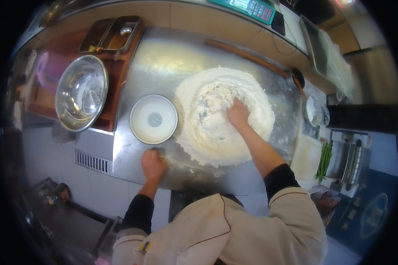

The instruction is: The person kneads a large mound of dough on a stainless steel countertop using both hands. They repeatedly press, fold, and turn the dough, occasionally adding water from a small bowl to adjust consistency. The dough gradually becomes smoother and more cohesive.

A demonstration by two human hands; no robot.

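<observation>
A wide ring of flour lies on the steel worktop, with wet, clumpy flour mixture at its centre. The fingers of my right hand are down in the mixture at the ring's inner right side; the fingertips are hidden, so whether they grip anything does not show. My left hand is curled at the worktop's near edge, just below a white bowl with a dark rim. What the left fingers hold, if anything, cannot be made out. The bowl stands left of the flour.
A large steel basin rests on a reddish-brown board at left, near a divided metal tray. A wooden rolling pin lies along the back. Farther right are a metal pot, a small bowl and long green vegetables.
</observation>
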